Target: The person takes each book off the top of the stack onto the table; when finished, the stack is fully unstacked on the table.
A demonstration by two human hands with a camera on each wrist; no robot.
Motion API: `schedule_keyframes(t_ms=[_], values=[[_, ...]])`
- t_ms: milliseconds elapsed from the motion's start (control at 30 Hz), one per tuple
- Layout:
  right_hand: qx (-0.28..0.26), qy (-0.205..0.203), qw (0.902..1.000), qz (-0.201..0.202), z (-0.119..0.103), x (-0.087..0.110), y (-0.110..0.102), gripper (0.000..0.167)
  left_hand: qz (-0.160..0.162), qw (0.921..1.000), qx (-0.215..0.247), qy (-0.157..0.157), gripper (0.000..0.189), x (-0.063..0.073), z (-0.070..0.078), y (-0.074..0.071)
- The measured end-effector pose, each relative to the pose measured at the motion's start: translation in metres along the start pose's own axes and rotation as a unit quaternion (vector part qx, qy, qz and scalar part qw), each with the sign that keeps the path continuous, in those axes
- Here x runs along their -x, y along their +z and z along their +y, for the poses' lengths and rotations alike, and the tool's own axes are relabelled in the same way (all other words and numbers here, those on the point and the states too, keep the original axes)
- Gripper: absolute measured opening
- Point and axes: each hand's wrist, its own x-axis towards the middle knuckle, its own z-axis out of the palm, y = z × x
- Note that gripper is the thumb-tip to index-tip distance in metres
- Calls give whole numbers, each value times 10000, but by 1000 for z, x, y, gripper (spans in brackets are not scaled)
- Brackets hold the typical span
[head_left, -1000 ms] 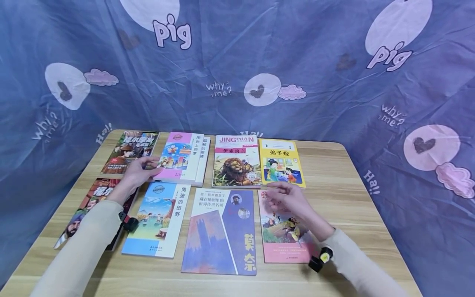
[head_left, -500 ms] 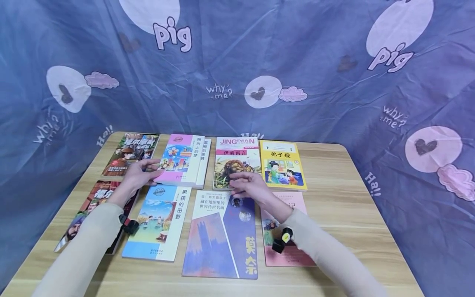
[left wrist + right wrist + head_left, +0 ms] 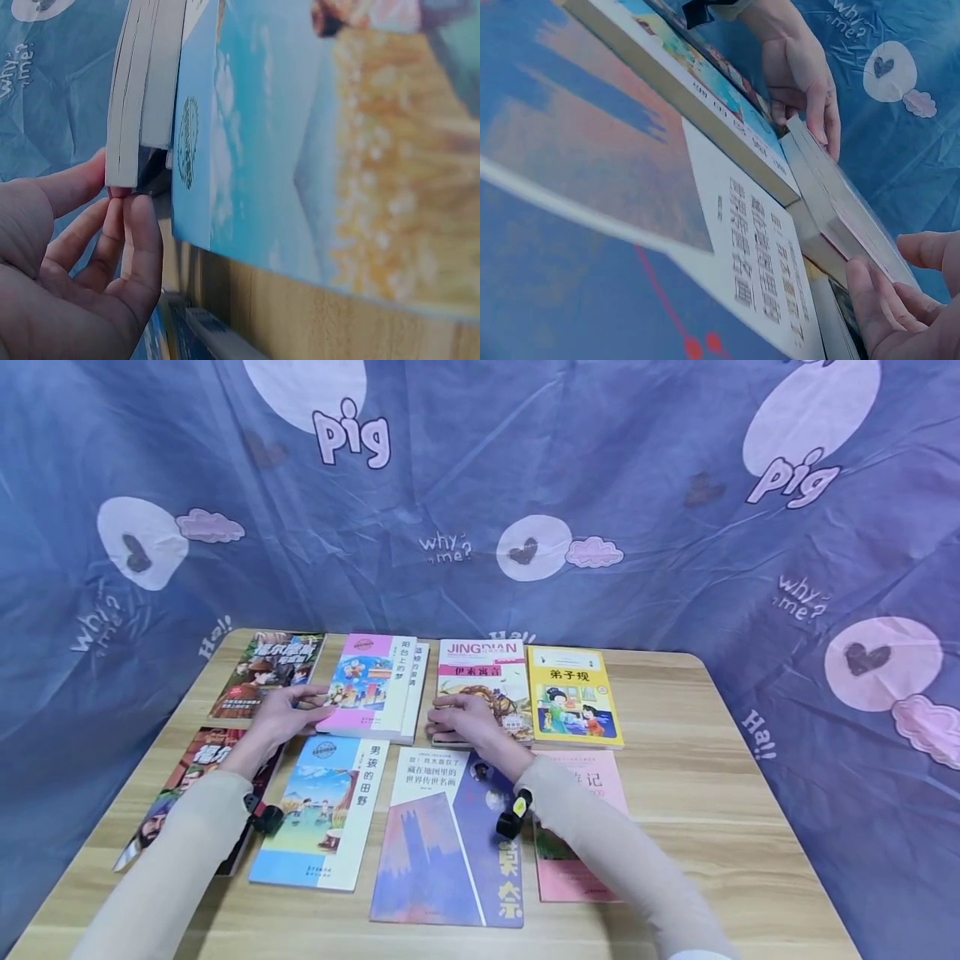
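Note:
In the head view a pink-and-white book point(image 3: 366, 685) lies on a second white-edged book point(image 3: 415, 693), which sticks out to its right. My left hand point(image 3: 283, 717) pinches the upper book's near left corner, thumb on the cover and fingers beneath, as the left wrist view shows at its page block point(image 3: 127, 97). My right hand point(image 3: 471, 722) is over the lower left of a lion-cover book point(image 3: 487, 672), fingertips towards the stack's right side. The right wrist view has the right hand point(image 3: 907, 307) with thumb and fingers apart at the stack's edge; whether they touch is unclear.
A yellow book point(image 3: 573, 697) lies right of the lion-cover book. Nearer are a blue boy-and-field book point(image 3: 318, 814), a large purple book point(image 3: 427, 852) and a pink book point(image 3: 577, 877) partly under the right forearm. Two dark comic-style books point(image 3: 273, 668) lie at left. A blue cloth point(image 3: 480, 468) hangs behind.
My right hand has moved left, from over the pink book at the right to the lion-cover book beside the stack. The left hand keeps its hold on the pink-and-white book.

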Motion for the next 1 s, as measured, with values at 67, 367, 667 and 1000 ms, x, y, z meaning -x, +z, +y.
schedule_keyframes(t_ms=[67, 367, 667, 1000], values=[[50, 2, 10000, -33, 1, -4, 6, 45, -56, 10000, 39, 46, 61, 0, 0, 2], [92, 93, 9999, -88, -2, -12, 22, 42, -117, 9996, 164, 197, 60, -4, 0, 10], [141, 208, 9995, 175, -2, -16, 25, 41, 78, 9989, -206, 409, 57, -6, 9, 24], [-85, 196, 9998, 60, -2, -13, 19, 50, 53, 9995, -103, 296, 58, -3, 10, 23]])
